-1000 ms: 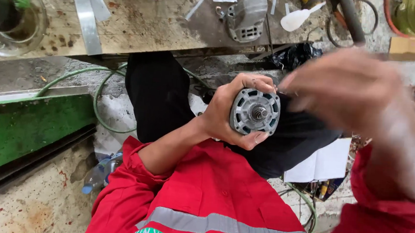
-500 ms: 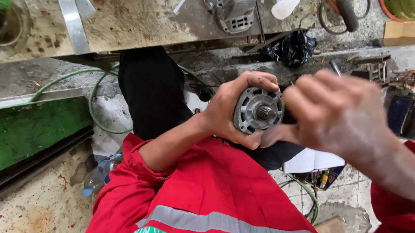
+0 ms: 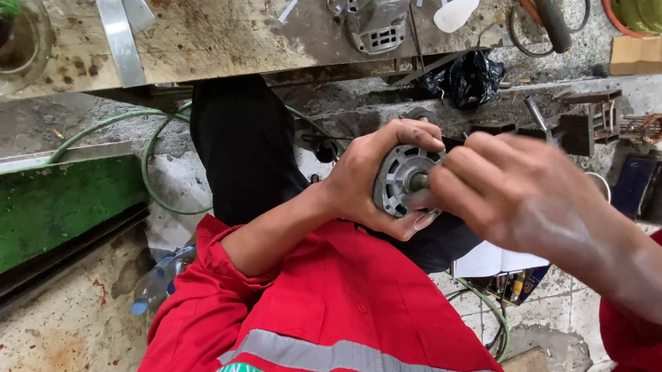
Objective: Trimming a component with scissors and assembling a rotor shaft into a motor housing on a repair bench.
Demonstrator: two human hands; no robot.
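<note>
held over the lap, well below the bench: a round grey motor, clamped in the left hand, fingers wrapped round its rim. shaft axis pointing toward the right hand, which sits just beside and to the right, fingertips pinched together at the shaft end, so nearer the working face. above, on the stained bench, a grey housing, white spoon, metal strips. green hose looping across a cluttered floor.

Stained wooden workbench, green hose on cracked concrete floor, daylight
</note>
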